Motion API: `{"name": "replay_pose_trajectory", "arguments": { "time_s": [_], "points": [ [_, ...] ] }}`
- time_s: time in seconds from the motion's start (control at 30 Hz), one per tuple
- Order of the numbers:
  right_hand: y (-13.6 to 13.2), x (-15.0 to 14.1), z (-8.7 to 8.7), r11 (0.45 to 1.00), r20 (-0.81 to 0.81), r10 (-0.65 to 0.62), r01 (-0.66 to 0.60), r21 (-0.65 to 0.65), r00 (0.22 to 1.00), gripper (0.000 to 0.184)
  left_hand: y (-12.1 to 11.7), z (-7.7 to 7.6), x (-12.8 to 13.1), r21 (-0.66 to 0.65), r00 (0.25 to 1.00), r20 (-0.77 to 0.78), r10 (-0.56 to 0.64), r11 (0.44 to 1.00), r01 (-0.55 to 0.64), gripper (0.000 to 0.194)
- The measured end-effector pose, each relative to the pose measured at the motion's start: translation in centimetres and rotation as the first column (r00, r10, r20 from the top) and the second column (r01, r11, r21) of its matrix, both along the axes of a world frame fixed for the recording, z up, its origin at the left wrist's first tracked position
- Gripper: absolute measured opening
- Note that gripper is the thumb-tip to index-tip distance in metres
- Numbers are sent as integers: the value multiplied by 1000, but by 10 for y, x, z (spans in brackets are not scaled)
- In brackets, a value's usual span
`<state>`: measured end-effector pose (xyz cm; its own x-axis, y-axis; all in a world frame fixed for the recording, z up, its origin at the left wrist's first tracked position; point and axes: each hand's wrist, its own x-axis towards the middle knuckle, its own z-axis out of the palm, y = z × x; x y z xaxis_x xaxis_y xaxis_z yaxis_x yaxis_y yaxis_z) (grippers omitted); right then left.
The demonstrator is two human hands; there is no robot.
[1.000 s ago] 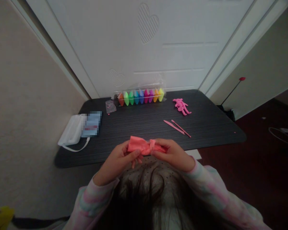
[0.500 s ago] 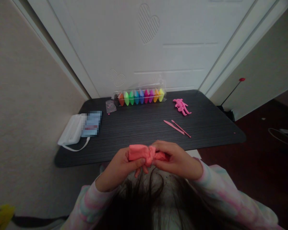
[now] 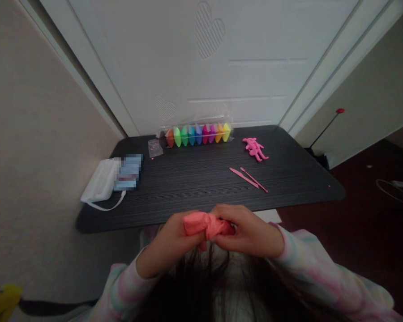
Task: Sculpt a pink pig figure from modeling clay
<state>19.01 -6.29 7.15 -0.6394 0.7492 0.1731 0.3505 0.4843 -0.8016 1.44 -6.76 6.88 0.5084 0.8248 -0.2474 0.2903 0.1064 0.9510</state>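
Note:
A coral-pink soft piece [image 3: 195, 222], gathered and twisted in its middle like a knot, is held between both hands just in front of the table edge. Whether it is clay or cloth I cannot tell. Closed around its left end is my left hand [image 3: 173, 239], the thumb pressing from below near the twist. My right hand [image 3: 250, 230] pinches the right end, its fingers covering part of the piece. Beyond the hands, two pink modelling tools, a flat knife [image 3: 243, 177] and a thin stick [image 3: 254, 180], lie on the dark table [image 3: 181, 179].
A pink figure [image 3: 254, 148] lies at the back right. Colourful clay packs [image 3: 198, 135] in a clear tray line the back, beside a small clear bag [image 3: 155, 148]. At left are a white case [image 3: 100, 180] with a cable and a blurred blue item [image 3: 129, 172].
Both hands have dropped slightly. My left hand has turned, tilting the flat left end of the coral-pink piece and making it look narrower. The table items have stayed put.

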Motion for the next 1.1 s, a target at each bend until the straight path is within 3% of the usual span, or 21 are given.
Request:
{"name": "replay_pose_trajectory", "arguments": {
  "time_s": [0.33,0.5,0.67,0.77,0.97,1.1],
  "points": [
    [-3,-7,-7,991,-33,-65,61,-123,997,6,0,-7,3,16,993,-118,15,1000,-13,12],
    [-5,-7,-14,969,-136,-146,114,-221,980,7,0,-10,2,-118,994,101,-46,991,58,15],
    [-7,-2,-26,899,-289,-204,63,-433,935,13,-3,-12,-1,-306,952,303,-29,944,127,20],
    [-9,1,-29,860,-362,-217,2,-510,907,13,-5,-17,-5,-356,928,373,-20,920,163,25],
    [-9,8,-26,888,-330,-223,51,-457,917,16,-2,-31,-15,-324,919,391,-40,929,179,30],
    [-6,16,-27,905,-259,-207,84,-417,943,13,3,-28,-22,-309,939,343,-14,943,127,26]
  ]
}}
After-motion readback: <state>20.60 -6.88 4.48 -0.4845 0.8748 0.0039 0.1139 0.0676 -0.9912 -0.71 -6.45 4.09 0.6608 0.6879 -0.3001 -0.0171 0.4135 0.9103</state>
